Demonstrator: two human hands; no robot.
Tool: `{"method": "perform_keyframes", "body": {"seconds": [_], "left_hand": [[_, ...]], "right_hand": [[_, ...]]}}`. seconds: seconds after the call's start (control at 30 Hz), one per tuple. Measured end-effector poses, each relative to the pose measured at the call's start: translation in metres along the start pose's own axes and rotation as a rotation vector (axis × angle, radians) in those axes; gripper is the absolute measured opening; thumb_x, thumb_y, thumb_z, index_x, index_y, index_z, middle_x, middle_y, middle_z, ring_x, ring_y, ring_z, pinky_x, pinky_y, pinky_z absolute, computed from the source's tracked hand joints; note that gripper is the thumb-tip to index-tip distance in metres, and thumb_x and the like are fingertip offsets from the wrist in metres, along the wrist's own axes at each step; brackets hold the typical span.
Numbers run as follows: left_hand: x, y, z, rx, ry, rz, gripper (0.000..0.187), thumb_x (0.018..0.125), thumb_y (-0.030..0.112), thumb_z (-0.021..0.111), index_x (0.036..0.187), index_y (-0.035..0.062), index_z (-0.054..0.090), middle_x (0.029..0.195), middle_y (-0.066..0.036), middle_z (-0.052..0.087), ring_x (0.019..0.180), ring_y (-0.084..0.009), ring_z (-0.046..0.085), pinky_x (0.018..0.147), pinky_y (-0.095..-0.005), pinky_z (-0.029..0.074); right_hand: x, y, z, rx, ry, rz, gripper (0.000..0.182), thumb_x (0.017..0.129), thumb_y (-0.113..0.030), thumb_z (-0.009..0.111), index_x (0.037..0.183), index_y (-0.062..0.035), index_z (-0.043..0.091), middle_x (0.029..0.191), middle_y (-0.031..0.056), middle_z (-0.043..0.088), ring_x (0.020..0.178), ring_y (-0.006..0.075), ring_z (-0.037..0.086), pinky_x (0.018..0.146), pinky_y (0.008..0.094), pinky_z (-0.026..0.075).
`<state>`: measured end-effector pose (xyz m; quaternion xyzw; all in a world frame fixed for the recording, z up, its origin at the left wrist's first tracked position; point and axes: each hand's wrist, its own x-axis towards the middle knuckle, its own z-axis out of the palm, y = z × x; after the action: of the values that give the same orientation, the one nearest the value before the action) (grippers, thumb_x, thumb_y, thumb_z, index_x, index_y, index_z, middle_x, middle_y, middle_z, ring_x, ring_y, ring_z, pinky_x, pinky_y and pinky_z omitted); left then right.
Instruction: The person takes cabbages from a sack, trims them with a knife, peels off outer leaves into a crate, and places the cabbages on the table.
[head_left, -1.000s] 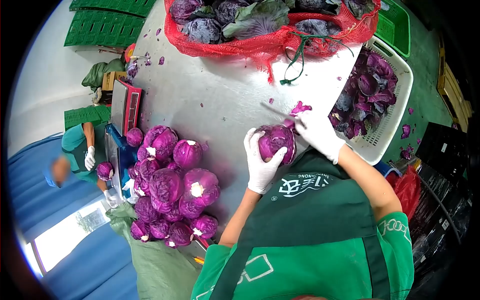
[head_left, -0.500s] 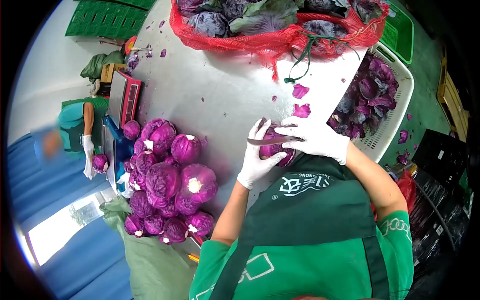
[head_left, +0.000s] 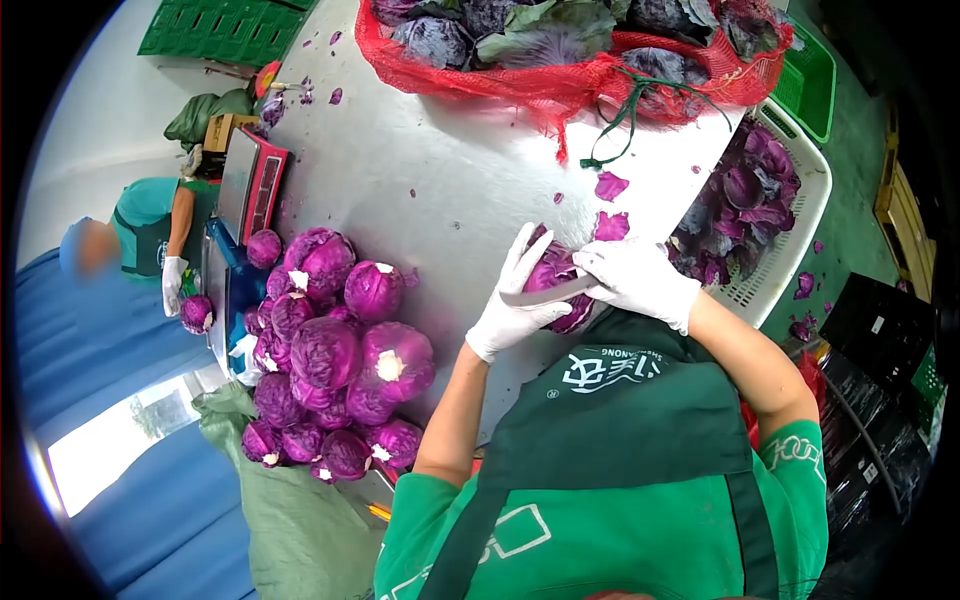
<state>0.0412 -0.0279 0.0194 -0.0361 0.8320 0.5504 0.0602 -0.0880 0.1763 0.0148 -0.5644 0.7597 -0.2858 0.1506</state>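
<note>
A purple cabbage is between my two gloved hands, close to my apron at the metal table's near edge. My left hand cups its left side, thumb and fingers curved round it. My right hand is closed round the handle end of a knife, whose blade lies across the front of the cabbage; the handle itself is hidden. To the left, trimmed purple cabbages are heaped, some with pale cut stems. Loose leaf pieces lie beyond my hands.
A red mesh bag of untrimmed cabbages lies at the table's far side. On the right stands a white crate of leaves beside a green crate. A co-worker stands at the left near a red scale.
The knife blade has tilted, its right end now higher. My left hand has shifted slightly left and its fingers point further up. The co-worker's arm has moved, and the view has shifted slightly.
</note>
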Motion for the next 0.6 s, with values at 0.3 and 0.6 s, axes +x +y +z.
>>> {"method": "perform_keyframes", "body": {"seconds": [0.3, 0.6], "left_hand": [[-0.009, 0.01, 0.012, 0.09, 0.01, 0.082, 0.105, 0.069, 0.034, 0.089, 0.153, 0.0063, 0.031, 0.162, -0.024, 0.013, 0.151, -0.0374, 0.016, 0.121, -0.0458, 0.02], [-0.026, 0.018, 0.017, 0.416, 0.113, 0.092, 0.097, 0.067, 0.03, 0.084, 0.147, 0.0042, 0.035, 0.157, -0.027, 0.021, 0.146, -0.0461, 0.018, 0.119, -0.0537, 0.017]], "right_hand": [[0.019, 0.044, -0.003, 0.5, 0.331, 0.661, 0.023, 0.093, -0.022, 0.056, 0.099, -0.0009, 0.064, 0.082, 0.0077, 0.059, 0.077, 0.0166, 0.056, 0.072, 0.0318, 0.046], [0.032, 0.02, 0.026, 0.361, 0.08, 0.586, 0.055, 0.089, -0.043, 0.064, 0.122, 0.0005, 0.059, 0.094, 0.0213, 0.068, 0.088, 0.0361, 0.067, 0.078, 0.045, 0.052]]}}
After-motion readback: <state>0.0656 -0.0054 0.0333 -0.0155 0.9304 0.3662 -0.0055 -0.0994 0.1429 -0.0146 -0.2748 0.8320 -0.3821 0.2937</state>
